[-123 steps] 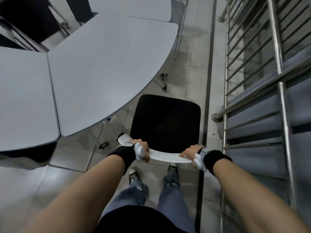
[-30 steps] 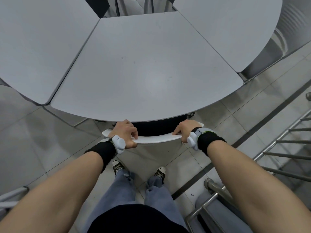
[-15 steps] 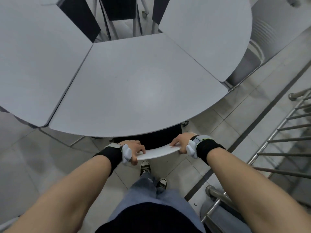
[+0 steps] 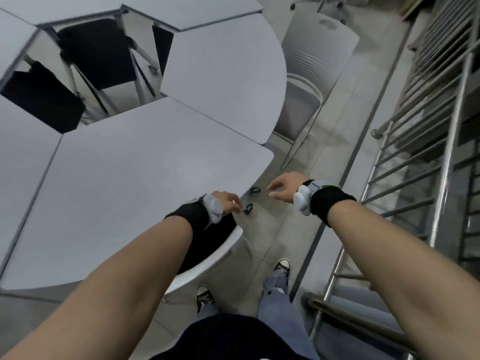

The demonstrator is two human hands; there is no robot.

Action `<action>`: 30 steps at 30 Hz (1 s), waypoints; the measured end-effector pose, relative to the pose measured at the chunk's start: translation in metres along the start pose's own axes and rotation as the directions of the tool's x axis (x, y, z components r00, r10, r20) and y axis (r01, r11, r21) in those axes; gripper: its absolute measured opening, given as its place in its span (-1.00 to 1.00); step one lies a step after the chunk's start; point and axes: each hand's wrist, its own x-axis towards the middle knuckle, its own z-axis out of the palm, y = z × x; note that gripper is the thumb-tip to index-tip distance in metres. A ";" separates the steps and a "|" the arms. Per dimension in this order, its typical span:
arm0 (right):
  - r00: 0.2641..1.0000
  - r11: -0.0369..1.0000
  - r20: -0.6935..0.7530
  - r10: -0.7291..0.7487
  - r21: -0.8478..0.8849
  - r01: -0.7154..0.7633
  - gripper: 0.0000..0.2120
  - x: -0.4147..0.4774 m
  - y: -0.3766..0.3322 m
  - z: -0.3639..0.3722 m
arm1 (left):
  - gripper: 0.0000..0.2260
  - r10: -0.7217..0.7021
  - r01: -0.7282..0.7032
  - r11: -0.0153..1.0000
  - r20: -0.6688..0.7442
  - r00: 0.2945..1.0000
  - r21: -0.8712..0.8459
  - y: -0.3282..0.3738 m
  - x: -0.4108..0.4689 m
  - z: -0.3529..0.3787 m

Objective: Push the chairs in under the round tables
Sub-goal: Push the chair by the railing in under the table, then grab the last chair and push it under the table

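Note:
The round grey table [image 4: 135, 178], made of wedge segments, fills the left and middle. A chair with a black seat [image 4: 213, 242] and curved white back sits tucked under its near edge; only the back rim and a strip of seat show. My left hand [image 4: 227, 201] hovers over the table's edge above that chair, fingers loose, holding nothing. My right hand [image 4: 284, 189] is out over the floor, fingers spread, empty. A grey chair [image 4: 314, 63] stands at the table's far right side, its seat partly outside the edge.
A steel railing [image 4: 413, 165] and stairwell run along the right, leaving a narrow tiled aisle. Black chairs [image 4: 96, 53] show through the table's central gap. Table feet [image 4: 250, 201] sit on the floor near my hands. My shoes [image 4: 281, 266] stand beside the tucked chair.
Both hands have let go of the white chair back and lifted forward. My view has swung right along the aisle, bringing the grey chair and railing into sight.

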 end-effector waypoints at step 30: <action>0.992 0.983 -0.045 0.114 -0.142 -0.120 -0.63 0.169 0.407 -0.296 | -0.62 -0.018 0.040 0.977 -0.106 0.994 0.210 0.358 0.380 -0.177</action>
